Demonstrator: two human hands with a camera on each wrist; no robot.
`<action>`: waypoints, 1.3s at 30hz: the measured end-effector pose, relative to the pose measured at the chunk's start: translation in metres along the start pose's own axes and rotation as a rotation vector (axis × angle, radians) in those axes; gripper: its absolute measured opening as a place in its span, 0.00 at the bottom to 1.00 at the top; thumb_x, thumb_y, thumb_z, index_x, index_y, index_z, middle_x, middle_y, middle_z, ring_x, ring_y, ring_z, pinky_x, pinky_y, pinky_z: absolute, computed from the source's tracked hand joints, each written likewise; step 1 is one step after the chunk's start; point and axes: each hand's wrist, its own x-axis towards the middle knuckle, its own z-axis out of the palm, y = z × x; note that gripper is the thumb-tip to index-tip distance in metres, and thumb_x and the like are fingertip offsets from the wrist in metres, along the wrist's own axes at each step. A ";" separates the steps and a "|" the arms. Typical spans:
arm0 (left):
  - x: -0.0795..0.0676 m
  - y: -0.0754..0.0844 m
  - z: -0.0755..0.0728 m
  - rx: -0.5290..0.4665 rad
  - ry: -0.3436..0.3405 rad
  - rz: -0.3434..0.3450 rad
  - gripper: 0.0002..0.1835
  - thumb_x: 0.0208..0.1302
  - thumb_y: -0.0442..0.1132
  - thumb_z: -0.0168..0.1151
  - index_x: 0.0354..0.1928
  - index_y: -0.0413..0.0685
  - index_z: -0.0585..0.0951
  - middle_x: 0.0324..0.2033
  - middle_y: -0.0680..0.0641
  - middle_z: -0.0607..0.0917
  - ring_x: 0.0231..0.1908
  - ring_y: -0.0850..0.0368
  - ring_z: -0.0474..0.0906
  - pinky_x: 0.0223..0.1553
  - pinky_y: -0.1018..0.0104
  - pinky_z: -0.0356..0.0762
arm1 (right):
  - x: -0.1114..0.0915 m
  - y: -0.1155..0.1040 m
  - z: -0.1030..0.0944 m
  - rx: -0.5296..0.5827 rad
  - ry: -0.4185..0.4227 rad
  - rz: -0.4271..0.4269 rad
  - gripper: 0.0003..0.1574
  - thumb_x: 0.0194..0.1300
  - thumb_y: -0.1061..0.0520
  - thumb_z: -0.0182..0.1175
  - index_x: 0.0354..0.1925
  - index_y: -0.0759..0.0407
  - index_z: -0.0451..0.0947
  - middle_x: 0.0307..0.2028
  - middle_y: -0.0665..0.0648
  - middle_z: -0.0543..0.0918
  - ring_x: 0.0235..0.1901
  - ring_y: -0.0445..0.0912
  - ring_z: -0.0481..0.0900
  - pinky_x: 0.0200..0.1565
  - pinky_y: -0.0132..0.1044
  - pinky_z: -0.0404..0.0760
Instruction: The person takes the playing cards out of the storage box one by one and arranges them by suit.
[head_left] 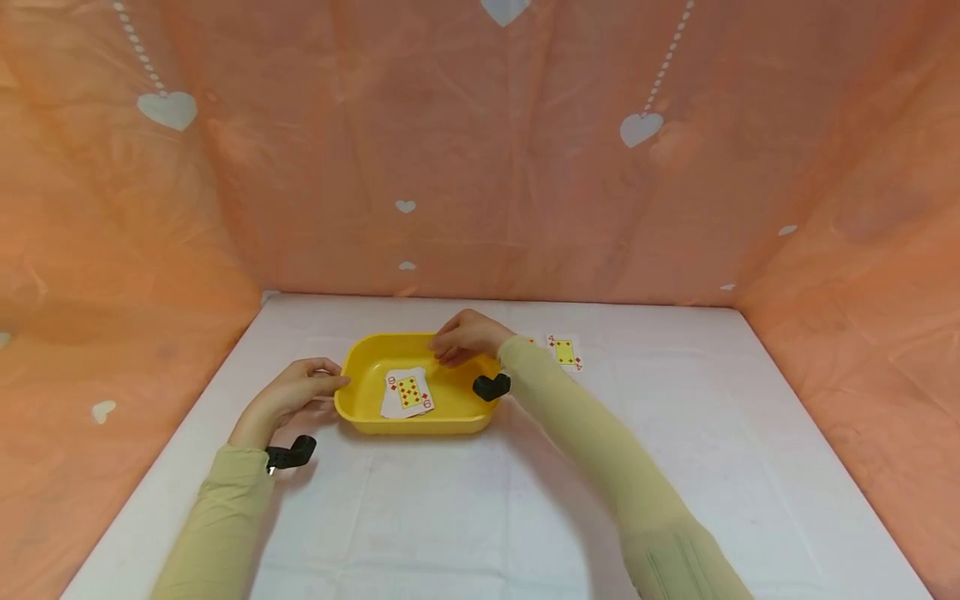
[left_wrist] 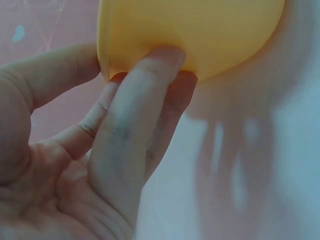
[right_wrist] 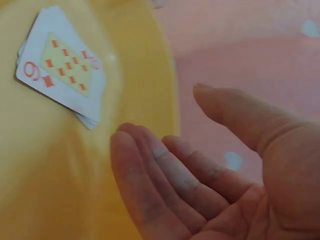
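Observation:
A yellow tray (head_left: 420, 426) stands on the white tabletop. Inside it lies a small loose stack of playing cards (head_left: 408, 393), the nine of diamonds face up on top; the right wrist view shows the same stack (right_wrist: 62, 67). My left hand (head_left: 296, 387) grips the tray's left end, fingers (left_wrist: 142, 95) against the outer wall and one digit at the rim. Over the tray's far right part is my right hand (head_left: 467, 336), its fingers apart from the thumb and no card between them in the right wrist view.
Right of the tray, a four of diamonds (head_left: 565, 353) lies face up on the table (head_left: 675, 467). Beside it another card (head_left: 532, 341) is mostly hidden by the right sleeve. Orange cloth walls (head_left: 480, 183) with white hearts enclose the back and sides.

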 end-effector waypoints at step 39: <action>0.000 -0.002 -0.001 -0.008 0.007 0.005 0.18 0.66 0.39 0.61 0.47 0.31 0.70 0.39 0.38 0.81 0.37 0.53 0.81 0.35 0.64 0.82 | 0.054 0.030 0.049 -0.585 0.082 0.122 0.28 0.45 0.48 0.78 0.11 0.55 0.68 0.11 0.50 0.66 0.13 0.42 0.64 0.17 0.31 0.64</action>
